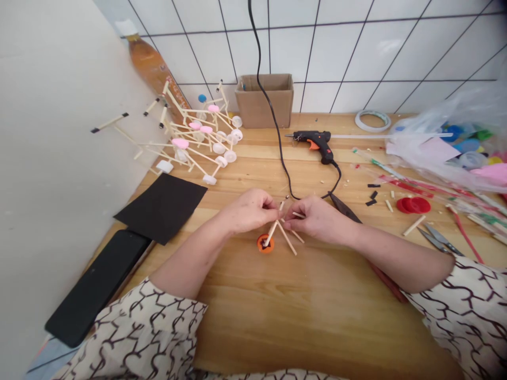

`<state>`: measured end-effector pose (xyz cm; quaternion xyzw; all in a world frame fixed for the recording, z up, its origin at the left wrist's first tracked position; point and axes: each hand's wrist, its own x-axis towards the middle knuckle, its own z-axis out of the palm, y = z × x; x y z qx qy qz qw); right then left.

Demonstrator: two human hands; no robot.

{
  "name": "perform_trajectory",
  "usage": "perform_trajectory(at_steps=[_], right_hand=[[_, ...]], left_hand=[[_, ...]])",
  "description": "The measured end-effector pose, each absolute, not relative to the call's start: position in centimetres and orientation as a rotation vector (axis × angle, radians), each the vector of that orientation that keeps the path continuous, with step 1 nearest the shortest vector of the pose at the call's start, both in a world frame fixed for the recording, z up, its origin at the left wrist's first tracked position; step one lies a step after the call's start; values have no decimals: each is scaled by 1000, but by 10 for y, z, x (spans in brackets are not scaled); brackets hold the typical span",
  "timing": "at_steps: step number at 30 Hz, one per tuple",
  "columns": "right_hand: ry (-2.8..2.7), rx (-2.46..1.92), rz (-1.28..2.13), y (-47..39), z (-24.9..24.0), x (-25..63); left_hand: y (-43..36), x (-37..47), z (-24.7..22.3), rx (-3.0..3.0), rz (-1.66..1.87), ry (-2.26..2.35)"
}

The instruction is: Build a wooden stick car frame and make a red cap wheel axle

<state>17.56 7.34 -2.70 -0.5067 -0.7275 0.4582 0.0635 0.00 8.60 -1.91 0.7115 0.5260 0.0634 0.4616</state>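
Observation:
Several thin wooden sticks (287, 238) meet in a small frame near the middle of the table. One slanting stick stands on an orange bottle cap (265, 244) with a dark patch on it. My left hand (255, 211) pinches the frame near its top, just above the cap. From the right, my right hand (317, 220) closes its fingertips on the sticks, and one stick end shows above its fingers. Both hands nearly touch at the joint, and the fingertips partly hide it.
Stick models with caps and pink pieces (180, 143) stand back left, near a bottle (148, 66), black sheet (162, 208) and phone (99, 285). Behind are a cardboard box (265, 105) and glue gun (317, 142). Pliers (344, 207), scissors (439, 238) and a plastic bag (443, 137) lie right.

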Motion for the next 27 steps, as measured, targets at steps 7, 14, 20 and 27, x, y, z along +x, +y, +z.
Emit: perform_trajectory(at_steps=[7, 14, 20, 27], right_hand=[[-2201, -1540, 1391, 73, -23, 175], [-2196, -1533, 1395, 74, -25, 174], [-2184, -1530, 1384, 74, -28, 175], [-2187, -1509, 1386, 72, -29, 176]], left_hand=[[85, 0, -21, 1742, 160, 1282], [85, 1, -21, 1721, 162, 1310], [85, 0, -22, 1729, 170, 1295], [84, -1, -20, 1702, 191, 1333]])
